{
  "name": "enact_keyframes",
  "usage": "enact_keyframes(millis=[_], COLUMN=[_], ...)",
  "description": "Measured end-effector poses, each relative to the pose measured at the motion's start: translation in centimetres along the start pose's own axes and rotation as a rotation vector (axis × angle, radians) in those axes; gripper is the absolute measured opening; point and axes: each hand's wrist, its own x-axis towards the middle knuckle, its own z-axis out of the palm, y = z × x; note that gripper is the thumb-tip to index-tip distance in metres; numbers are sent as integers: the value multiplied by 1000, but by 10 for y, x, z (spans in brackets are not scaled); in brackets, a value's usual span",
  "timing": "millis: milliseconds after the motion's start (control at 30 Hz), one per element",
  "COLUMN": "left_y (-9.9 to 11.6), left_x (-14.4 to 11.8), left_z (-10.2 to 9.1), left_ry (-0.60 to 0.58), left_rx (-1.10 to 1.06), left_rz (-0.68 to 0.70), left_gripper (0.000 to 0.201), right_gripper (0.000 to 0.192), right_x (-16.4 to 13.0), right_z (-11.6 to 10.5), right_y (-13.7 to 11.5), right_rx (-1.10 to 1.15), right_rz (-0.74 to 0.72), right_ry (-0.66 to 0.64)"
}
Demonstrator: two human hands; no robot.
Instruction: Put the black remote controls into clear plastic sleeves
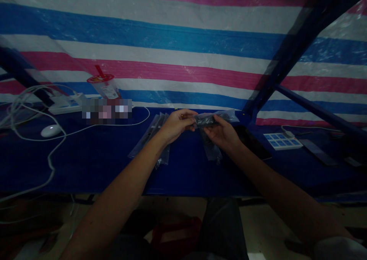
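Observation:
My left hand [176, 124] and my right hand [222, 132] together hold a small clear plastic bag with a dark part inside [213, 118], just above the dark blue table [94, 160]. The left hand pinches the bag's left end, the right hand grips it from below on the right. A stack of similar clear bags [153, 135] lies on the table under my left wrist. Another bag [210, 149] lies beneath my right hand.
A white mouse [51, 130], white cables [34, 137] and a power strip [67, 104] sit at the left. A drink cup with a red lid [103, 86] stands behind. A dark flat device [255, 141], a blue-and-white sheet [282, 140] and blue frame bars [286, 57] are on the right.

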Motion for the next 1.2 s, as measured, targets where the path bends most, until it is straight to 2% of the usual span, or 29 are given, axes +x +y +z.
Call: enact_keyframes(millis=[200, 500, 767, 900, 1067, 1200], left_y=[-6, 0, 3, 7, 8, 8], left_x=[4, 0, 1, -3, -5, -6], left_z=[0, -1, -8, -3, -1, -1], left_ry=[216, 247, 188, 4, -57, -140], left_rx=[248, 297, 304, 196, 340, 405], left_rz=[111, 48, 1, -38, 1, 47], left_gripper=[8, 16, 21, 34, 20, 17], right_gripper=[10, 7, 8, 9, 8, 9], right_x=[-5, -2, 0, -2, -3, -4], right_z=[5, 2, -1, 1, 1, 1], right_y=[4, 0, -4, -3, -1, 1], right_rx=[-17, -23, -7, -17, -31, -37], right_rz=[27, 33, -8, -2, 20, 33], right_ry=[-18, -21, -19, -17, -44, -66])
